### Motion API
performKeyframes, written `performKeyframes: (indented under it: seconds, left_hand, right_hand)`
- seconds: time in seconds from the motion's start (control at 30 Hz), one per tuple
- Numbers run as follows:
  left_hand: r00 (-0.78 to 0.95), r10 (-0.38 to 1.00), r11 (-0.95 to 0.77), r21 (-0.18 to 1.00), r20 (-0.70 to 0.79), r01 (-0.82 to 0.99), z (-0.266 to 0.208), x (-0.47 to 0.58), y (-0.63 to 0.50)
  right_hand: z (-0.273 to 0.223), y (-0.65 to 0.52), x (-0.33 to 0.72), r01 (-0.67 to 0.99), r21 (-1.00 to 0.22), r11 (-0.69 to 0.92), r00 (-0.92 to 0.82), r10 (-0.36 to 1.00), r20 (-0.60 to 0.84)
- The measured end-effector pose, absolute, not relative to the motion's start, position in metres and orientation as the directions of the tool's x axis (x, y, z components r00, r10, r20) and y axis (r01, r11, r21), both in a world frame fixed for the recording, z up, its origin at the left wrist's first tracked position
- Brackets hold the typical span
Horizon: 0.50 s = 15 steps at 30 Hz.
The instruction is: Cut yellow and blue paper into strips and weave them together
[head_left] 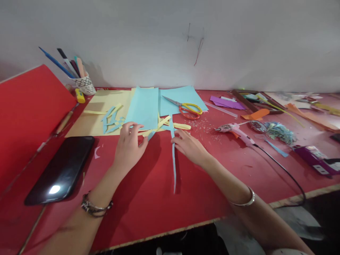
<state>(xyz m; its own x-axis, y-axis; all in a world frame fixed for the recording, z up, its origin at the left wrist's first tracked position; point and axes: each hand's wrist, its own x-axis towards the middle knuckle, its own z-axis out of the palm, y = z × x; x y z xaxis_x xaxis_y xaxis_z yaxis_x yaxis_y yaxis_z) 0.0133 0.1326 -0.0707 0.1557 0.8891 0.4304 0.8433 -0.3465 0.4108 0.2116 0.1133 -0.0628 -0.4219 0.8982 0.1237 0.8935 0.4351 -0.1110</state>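
My left hand (129,144) hovers over the near side of a loose pile of paper strips, thumb and fingers apart with nothing between them. Just beyond its thumb are yellow paper strips (164,122) crossing blue ones. A long, narrow blue paper strip (174,166) runs from the pile toward me, and the bent fingers of my right hand (190,146) close on its upper part. Behind the hands lie blue paper sheets (143,106). A woven bunch of blue and yellow strips (113,119) rests left of them on a pale yellow sheet (79,125).
Scissors (186,106) with yellow and red handles lie on a blue sheet. To the right sit a pink glue gun (236,132) with a black cord and a purple tool (317,159). A phone (61,170) and a pen cup (84,85) are at left.
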Motion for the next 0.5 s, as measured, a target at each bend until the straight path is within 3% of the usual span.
performKeyframes:
  seconds: [0.1, 0.23, 0.3, 0.37, 0.5]
  left_hand:
    - [0.212, 0.828, -0.454, 0.401, 0.519, 0.795, -0.071, 0.016, 0.132]
    - [0.268, 0.806, -0.536, 0.459, 0.527, 0.708, -0.070, 0.017, 0.130]
    - [0.312, 0.815, -0.556, 0.507, 0.488, 0.659, -0.068, 0.017, 0.129]
    - [0.388, 0.808, -0.585, 0.533, 0.442, 0.612, -0.066, 0.018, 0.127]
    - [0.571, 0.718, -0.688, 0.532, 0.399, 0.494, -0.065, 0.025, 0.119]
  right_hand:
    - [-0.063, 0.114, 0.212, 0.888, -0.165, 0.429, -0.415, 0.903, 0.114]
    - [-0.067, 0.115, 0.214, 0.733, -0.523, 0.435, -0.337, 0.900, 0.276]
    - [-0.068, 0.115, 0.214, 0.550, -0.719, 0.424, -0.247, 0.905, 0.345]
    - [-0.067, 0.114, 0.213, 0.323, -0.871, 0.371, -0.210, 0.925, 0.316]
    - [-0.058, 0.105, 0.210, -0.117, -0.970, 0.213, -0.377, 0.894, 0.242]
